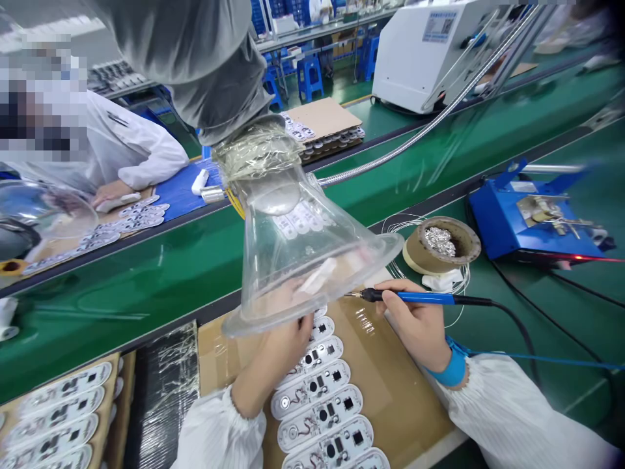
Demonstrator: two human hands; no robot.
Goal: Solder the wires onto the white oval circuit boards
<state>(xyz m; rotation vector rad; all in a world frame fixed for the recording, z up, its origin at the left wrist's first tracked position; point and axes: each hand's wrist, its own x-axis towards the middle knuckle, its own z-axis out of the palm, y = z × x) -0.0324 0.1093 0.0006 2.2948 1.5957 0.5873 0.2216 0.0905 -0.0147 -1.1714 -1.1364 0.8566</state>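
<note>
R hand (422,329) grips the iron (427,298) pen-style, thumb and fingers closed on it, tip pointing L, just beside the clear hood (266,260) rim; cable trails off R. L hand (278,345) is curled, partly behind the hood; a white pc (317,276) shows at its fingers thru the plastic, too blurred to tell if it's gripped. Blue strap (453,366) on R wrist; white sleeves both arms. Below, a row of white boards (319,384) w/ dark chips lies overlapping on cardboard (415,417), btwn the forearms, running up toward L hand. More boards on the L stack (58,423), w/ a shiny black sheet (163,391) btwn it & the cardboard. R side: cup (415,254) w/ shiny metal tangle in it, thin wire (393,228) looped round it, then a blue unit (527,215) w/ red light. Gray duct (195,58) comes down to the hood from above; metal hose (390,156) slants up R. Across the bench, co-worker's hand (114,191) is on another white pc; white machine (424,58) at far R.
</note>
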